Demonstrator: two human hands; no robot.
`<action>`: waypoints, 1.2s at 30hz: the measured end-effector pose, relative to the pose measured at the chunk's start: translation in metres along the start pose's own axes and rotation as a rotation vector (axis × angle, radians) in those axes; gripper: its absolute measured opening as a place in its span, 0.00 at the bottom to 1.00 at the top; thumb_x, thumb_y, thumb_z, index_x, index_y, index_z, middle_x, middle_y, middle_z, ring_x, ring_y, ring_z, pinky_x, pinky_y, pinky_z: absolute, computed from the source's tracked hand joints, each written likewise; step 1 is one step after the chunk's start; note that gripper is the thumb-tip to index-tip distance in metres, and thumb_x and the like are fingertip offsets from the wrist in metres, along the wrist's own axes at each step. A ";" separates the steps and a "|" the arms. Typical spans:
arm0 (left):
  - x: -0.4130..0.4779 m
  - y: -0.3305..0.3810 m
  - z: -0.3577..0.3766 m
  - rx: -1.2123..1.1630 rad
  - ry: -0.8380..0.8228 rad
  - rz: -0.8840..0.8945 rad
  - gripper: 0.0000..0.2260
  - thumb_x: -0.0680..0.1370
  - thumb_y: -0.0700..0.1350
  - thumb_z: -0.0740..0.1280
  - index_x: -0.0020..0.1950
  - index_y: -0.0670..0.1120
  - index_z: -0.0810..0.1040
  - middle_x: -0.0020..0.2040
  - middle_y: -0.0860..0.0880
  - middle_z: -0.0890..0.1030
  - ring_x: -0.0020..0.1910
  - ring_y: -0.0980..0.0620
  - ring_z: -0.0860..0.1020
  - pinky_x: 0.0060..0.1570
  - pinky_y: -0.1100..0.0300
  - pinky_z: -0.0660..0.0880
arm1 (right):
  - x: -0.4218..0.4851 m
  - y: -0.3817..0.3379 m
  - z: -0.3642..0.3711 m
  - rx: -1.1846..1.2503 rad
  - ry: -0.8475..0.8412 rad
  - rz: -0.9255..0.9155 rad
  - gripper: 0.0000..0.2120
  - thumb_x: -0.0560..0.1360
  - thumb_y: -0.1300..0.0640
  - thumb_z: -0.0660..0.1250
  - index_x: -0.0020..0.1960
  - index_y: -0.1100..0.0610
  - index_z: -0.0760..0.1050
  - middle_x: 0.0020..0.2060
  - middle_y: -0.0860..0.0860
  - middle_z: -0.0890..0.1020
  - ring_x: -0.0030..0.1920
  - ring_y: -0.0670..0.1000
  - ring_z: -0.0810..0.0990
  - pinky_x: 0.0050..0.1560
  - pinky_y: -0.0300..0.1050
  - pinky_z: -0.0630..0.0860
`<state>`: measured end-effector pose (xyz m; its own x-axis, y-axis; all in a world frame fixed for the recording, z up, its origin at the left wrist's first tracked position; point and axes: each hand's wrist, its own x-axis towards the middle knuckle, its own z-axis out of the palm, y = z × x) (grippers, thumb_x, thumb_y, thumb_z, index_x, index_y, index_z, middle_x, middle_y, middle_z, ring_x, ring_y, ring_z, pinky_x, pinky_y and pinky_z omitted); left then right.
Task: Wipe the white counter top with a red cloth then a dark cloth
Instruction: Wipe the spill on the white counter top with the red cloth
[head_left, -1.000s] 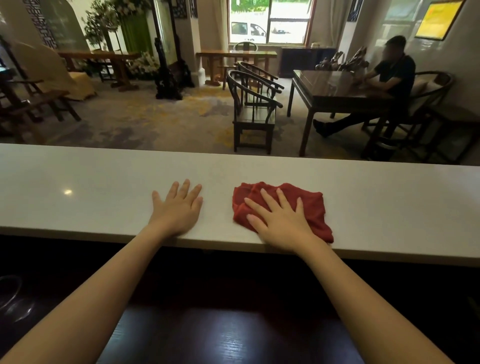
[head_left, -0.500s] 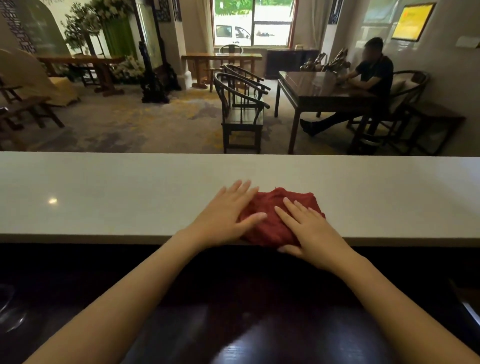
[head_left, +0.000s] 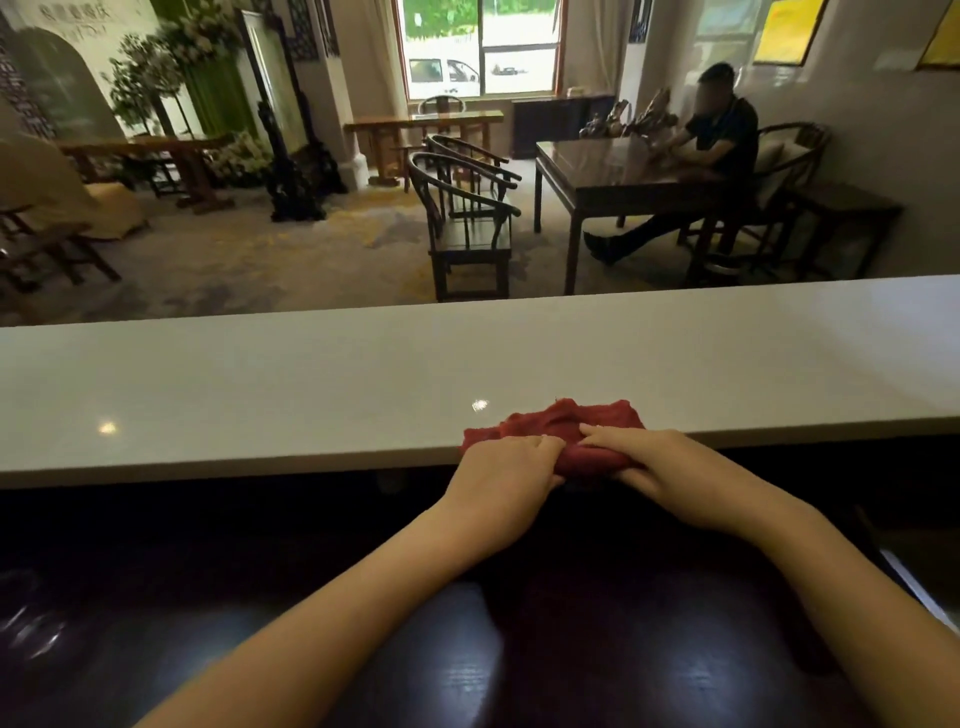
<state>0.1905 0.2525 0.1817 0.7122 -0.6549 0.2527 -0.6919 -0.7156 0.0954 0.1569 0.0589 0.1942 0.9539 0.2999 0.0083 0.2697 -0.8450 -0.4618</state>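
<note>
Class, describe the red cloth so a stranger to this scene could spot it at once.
Find the long white counter top across the foreground. At its near edge, right of centre, the left hand and right hand grip a bunched red cloth. It is the only thing lying on the counter.

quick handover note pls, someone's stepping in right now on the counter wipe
Left hand: closed on the red cloth at the counter's near edge.
Right hand: also gripping the cloth, which is bunched between both hands, partly hanging over the edge.
White counter top: nothing else lies on the part in view.
Done: cannot tell how much has been wiped.
Left: finish the red-cloth wipe if needed, then wipe with the dark cloth, which is not in view.
</note>
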 end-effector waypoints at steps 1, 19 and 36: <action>0.000 0.010 -0.001 -0.011 0.012 0.018 0.13 0.78 0.51 0.59 0.60 0.48 0.71 0.57 0.47 0.79 0.53 0.44 0.77 0.44 0.50 0.72 | -0.010 0.004 -0.003 0.016 0.012 0.000 0.22 0.76 0.55 0.61 0.69 0.43 0.64 0.69 0.44 0.70 0.67 0.46 0.69 0.69 0.46 0.65; 0.051 0.288 0.101 -0.162 -0.365 0.223 0.15 0.77 0.50 0.61 0.61 0.45 0.72 0.55 0.41 0.79 0.52 0.39 0.78 0.44 0.50 0.72 | -0.274 0.177 -0.021 0.190 -0.085 0.342 0.17 0.77 0.59 0.62 0.66 0.53 0.70 0.61 0.51 0.78 0.61 0.48 0.75 0.63 0.44 0.69; -0.055 0.363 0.242 -0.059 -0.609 0.283 0.25 0.80 0.49 0.52 0.74 0.43 0.48 0.77 0.41 0.51 0.75 0.47 0.50 0.72 0.56 0.46 | -0.386 0.247 0.136 -0.115 -0.086 0.306 0.34 0.76 0.46 0.59 0.74 0.50 0.44 0.74 0.46 0.42 0.73 0.45 0.38 0.71 0.39 0.38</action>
<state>-0.0715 -0.0303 -0.0309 0.4305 -0.8476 -0.3103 -0.8544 -0.4935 0.1626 -0.1627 -0.2049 -0.0437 0.9797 0.0565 -0.1922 -0.0098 -0.9446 -0.3280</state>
